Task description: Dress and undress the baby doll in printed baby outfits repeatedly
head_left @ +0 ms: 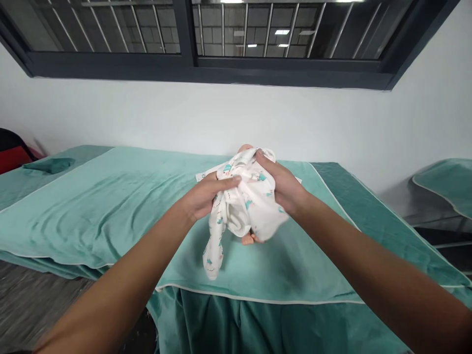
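Note:
Both of my hands grip a small white baby garment (pixel 262 206) printed with teal figures, bunched up above the bed. My left hand (pixel 211 192) pinches its left side, thumb on top, and a sleeve or leg of it dangles below. On the other side my right hand (pixel 280 179) has its thumb pressed on the cloth near the upper edge. Behind and under the garment lies a doll, mostly hidden; its foot-like end (pixel 248 239) shows below the cloth and a rounded skin-toned part (pixel 245 147) above it.
A teal velvet cover with white piping (pixel 110 196) spreads over the bed. White sheet-like edges (pixel 206 174) stick out behind the garment. At the left lie a dark teal cloth (pixel 49 165) and a red and black object (pixel 13 156). A barred window (pixel 221 69) is above; another teal cushioned surface (pixel 448 184) stands at right.

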### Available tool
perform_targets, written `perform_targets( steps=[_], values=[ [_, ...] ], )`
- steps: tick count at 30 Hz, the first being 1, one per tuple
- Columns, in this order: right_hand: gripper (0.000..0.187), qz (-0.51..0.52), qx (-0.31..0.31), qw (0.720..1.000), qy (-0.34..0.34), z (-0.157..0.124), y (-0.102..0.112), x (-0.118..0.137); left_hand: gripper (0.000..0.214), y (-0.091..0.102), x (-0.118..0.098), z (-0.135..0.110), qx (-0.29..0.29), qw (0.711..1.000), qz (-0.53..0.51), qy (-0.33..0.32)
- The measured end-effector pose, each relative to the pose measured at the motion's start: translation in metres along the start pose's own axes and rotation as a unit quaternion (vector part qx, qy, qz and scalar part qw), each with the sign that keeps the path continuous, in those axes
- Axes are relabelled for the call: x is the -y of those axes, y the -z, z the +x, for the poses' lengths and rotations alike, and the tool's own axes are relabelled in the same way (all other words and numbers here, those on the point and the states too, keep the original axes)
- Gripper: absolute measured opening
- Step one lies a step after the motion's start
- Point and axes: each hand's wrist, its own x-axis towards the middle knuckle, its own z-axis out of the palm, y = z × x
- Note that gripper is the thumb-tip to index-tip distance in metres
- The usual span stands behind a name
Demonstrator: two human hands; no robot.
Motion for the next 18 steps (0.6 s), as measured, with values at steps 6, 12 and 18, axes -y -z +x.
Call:
perform_targets(
  steps=[6, 12, 18],
  values=[
    [0.046, -0.073, 0.104, 0.988, -0.083, -0.014, 0.02, -0.012, 0.034, -0.01, 0.021, 0.01, -0.096, 0.991, -0.092, -0.028],
    [0.045, -0.082, 0.02, 0.993, -0.078, -0.028, 0.039, -0.021, 0.035, -0.018, 0.041, 0.013, -0.094, 0.991, -0.074, 0.053],
    [0.047, -0.048, -0.123, 0.982, -0.133, -0.063, 0.065, -0.067, 0.044, -0.023, 0.064, 0.013, -0.076, 0.978, 0.098, 0.165]
  ],
)
